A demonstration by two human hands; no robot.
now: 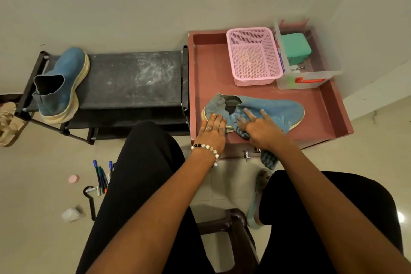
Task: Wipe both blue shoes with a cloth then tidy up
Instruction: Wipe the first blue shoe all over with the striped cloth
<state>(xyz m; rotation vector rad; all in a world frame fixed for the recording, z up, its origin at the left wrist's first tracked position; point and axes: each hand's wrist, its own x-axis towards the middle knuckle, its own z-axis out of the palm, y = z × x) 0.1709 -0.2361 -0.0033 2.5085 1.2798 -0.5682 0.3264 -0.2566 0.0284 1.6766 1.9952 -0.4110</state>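
One blue shoe (280,110) lies on its side in the reddish tray-like table top (329,104), toe pointing right. My left hand (212,132) rests flat with straight fingers on the shoe's heel and sole edge. My right hand (260,127) presses a blue-grey cloth (269,159) onto the shoe's side with fingers spread; the cloth's end hangs over the table's front edge. The second blue shoe (60,87) stands on the left end of the black shoe rack (133,78).
A pink basket (253,55) and a clear box (309,78) with a green block stand at the tray's back. Pens (102,178), a pink disc and crumpled paper (71,213) lie on the floor at the left. A brown stool (224,229) is under me.
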